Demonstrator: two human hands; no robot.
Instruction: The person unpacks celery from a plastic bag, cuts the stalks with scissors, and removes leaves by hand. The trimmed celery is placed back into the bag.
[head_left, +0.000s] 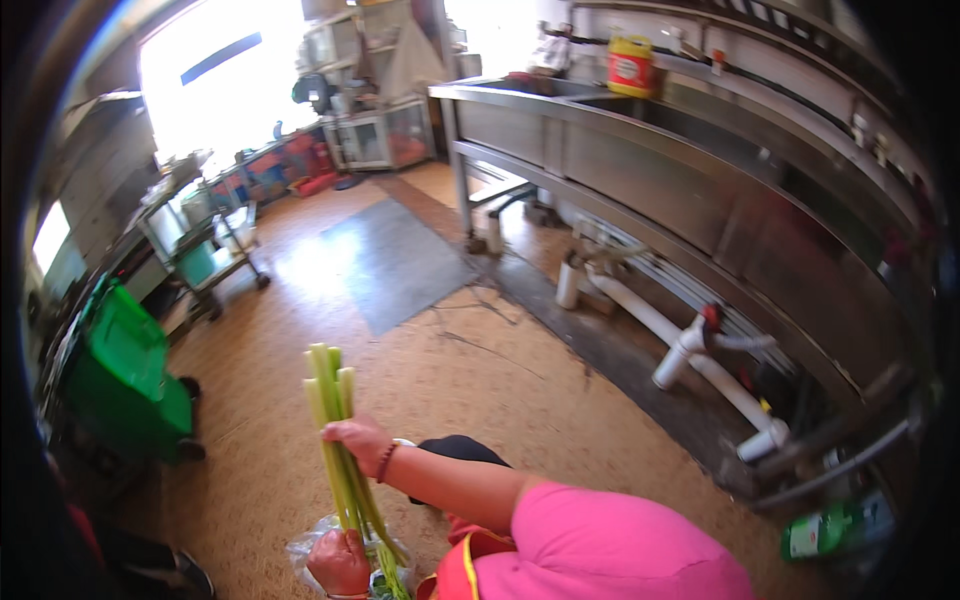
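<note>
Long green celery stalks (337, 450) stand nearly upright in front of me, their pale cut ends at the top. My right hand (360, 442), with a beaded bracelet at the wrist, is closed around their upper part. Lower down, my left hand (339, 561) grips the same bunch near its leafy end. Behind and below that hand lies a clear plastic bag (301, 551), with green leaves (390, 570) beside it. The bag's contents are partly hidden by my left hand and the stalks.
A long stainless steel sink unit (622, 165) runs along the right, with white drain pipes (645, 307) beneath. Left are a green wheeled bin (131, 367) and a cart (217, 277). A person's shoe (193, 576) shows lower left; a green plastic bottle (817, 534) lies lower right.
</note>
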